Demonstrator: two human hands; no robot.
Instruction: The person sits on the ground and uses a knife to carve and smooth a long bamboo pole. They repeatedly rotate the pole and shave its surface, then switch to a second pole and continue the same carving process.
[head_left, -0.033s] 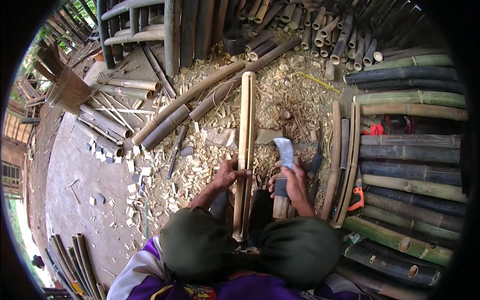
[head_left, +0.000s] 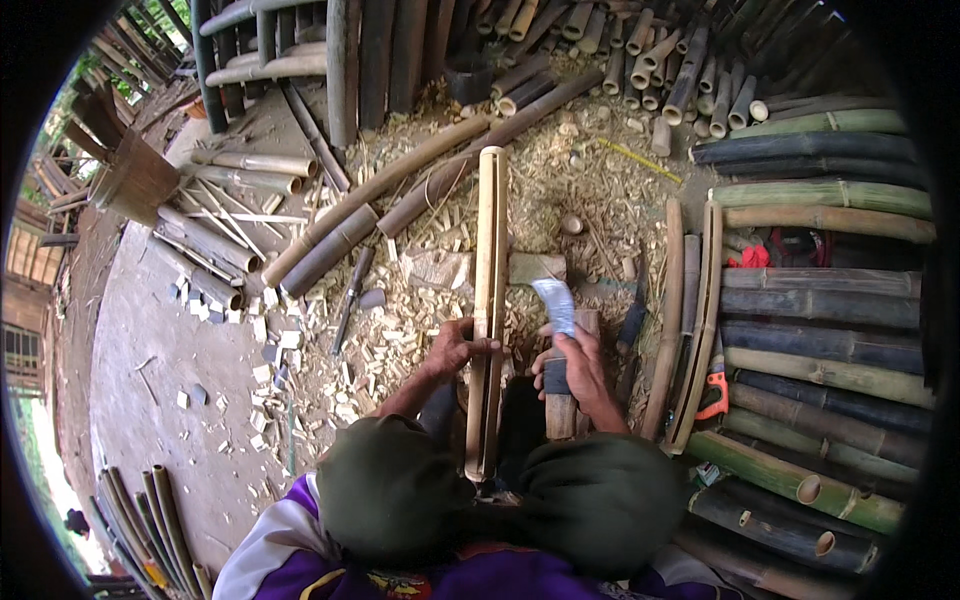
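My left hand point(head_left: 462, 347) is wrapped round a pale bamboo pole point(head_left: 491, 220), its thumb across the front. The pole stands upright in view between my knees, with a long slit down its length. To its right, my right hand point(head_left: 583, 372) is closed on a knife point(head_left: 554, 303) with a broad, hooked blade, slightly blurred. The blade tip points toward the pole but appears apart from it. Just beneath that hand is a thick wooden piece point(head_left: 561, 414) with a black band; whether the hand touches it I cannot tell. The knife's handle is mostly hidden by my fingers.
A pale wooden block point(head_left: 437, 270) lies behind the pole among scattered chips. Bamboo poles point(head_left: 820, 303) line the right side, with an orange-handled saw point(head_left: 713, 396) beside them. A long dark pole point(head_left: 430, 198) lies diagonally beyond. Cut tubes point(head_left: 680, 85) are stacked at the back.
The knife and my right hand have shifted slightly left, bringing the blade nearer the bamboo pole. My left hand keeps its hold with almost no movement.
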